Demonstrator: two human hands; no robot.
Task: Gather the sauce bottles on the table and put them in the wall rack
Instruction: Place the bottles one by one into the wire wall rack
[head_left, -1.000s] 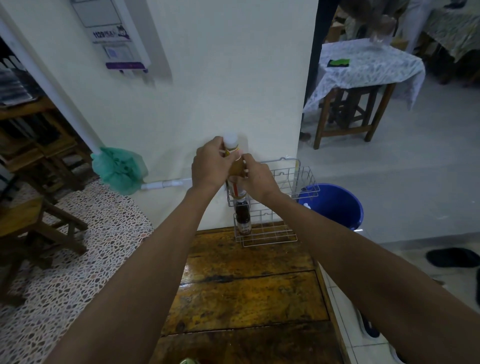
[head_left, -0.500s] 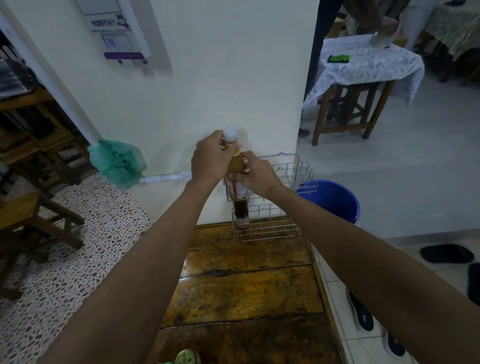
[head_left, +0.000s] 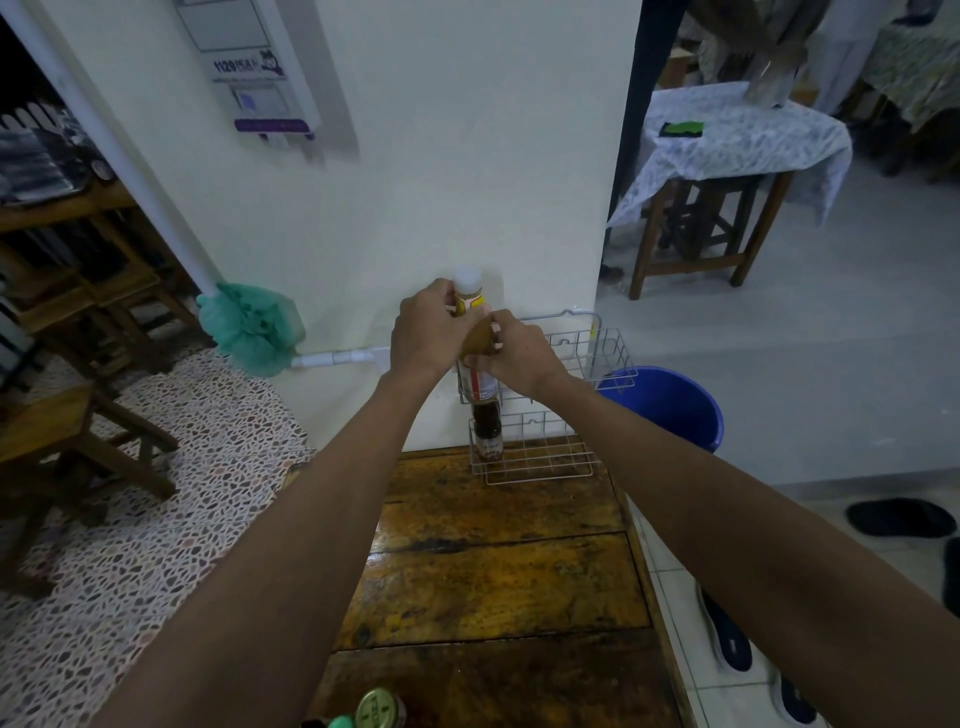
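A tall sauce bottle (head_left: 475, 382) with a white cap and a brown-yellow label stands upright at the left end of the white wire wall rack (head_left: 587, 353), in its upper tier. My left hand (head_left: 423, 332) grips the bottle's neck from the left. My right hand (head_left: 511, 348) holds its shoulder from the right. Below it, a dark sauce bottle (head_left: 487, 431) stands in the rack's lower tier. At the bottom edge of the wooden table (head_left: 498, 571), the caps of more bottles (head_left: 376, 709) peek into view.
A blue bucket (head_left: 670, 405) sits on the floor right of the rack. A green mop head (head_left: 249, 327) leans on the wall at the left. Wooden stools stand at the far left, and a cloth-covered table (head_left: 737, 140) at the back right.
The bottle has sunk slightly lower into the rack's upper tier. Both hands stay on it. More of the bottle caps at the table's near edge have come into view.
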